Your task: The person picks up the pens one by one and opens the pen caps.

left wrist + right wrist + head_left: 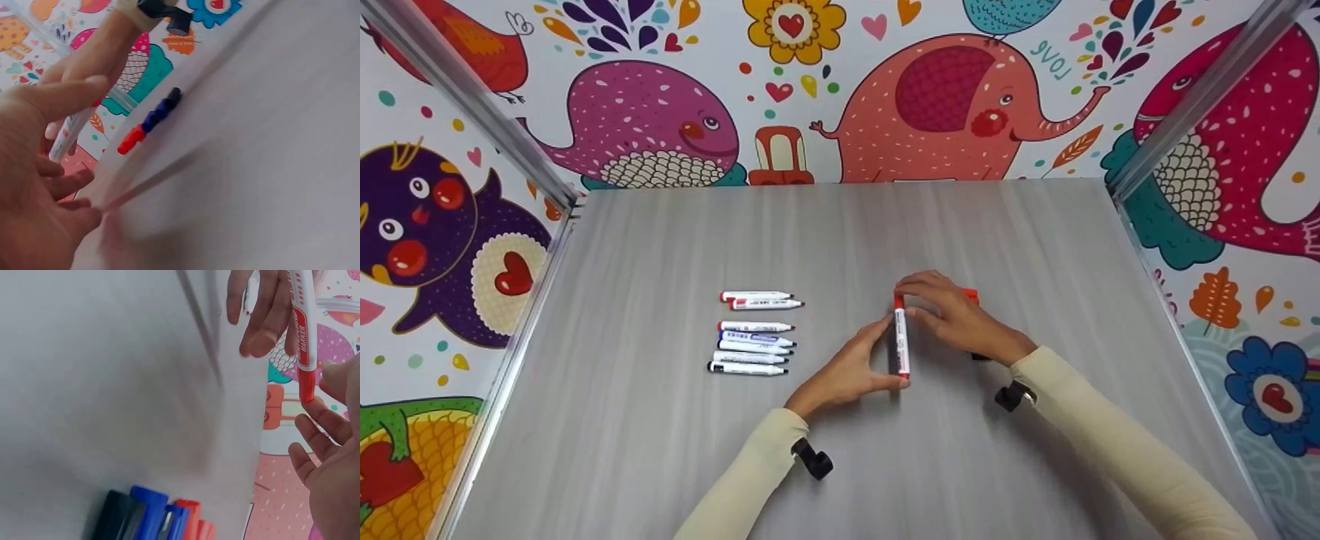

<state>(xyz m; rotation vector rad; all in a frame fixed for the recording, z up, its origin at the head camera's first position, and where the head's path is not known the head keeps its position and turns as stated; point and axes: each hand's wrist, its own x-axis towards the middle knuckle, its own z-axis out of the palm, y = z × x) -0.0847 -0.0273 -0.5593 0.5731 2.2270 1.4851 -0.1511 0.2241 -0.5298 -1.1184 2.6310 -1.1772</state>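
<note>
A white marker (902, 341) with a red cap (306, 385) is held between both hands above the table. My left hand (840, 371) grips it, thumb against the red end nearer me and fingers beside the barrel. At the far end, my right hand (960, 315) pinches the cap between thumb and index finger, its other fingers bent. Several uncapped white markers (754, 346) lie side by side left of my hands, dark tips pointing right. Loose red caps (132, 140), blue caps (156, 117) and a black cap (174, 95) form a row, mostly hidden under my right hand in the head view.
The grey wood-grain table (660, 247) is bounded by cartoon-printed walls (787, 90) at the back and sides. Metal posts (1207, 97) rise at the back corners. A black wrist mount (812, 459) hangs from each pale sleeve.
</note>
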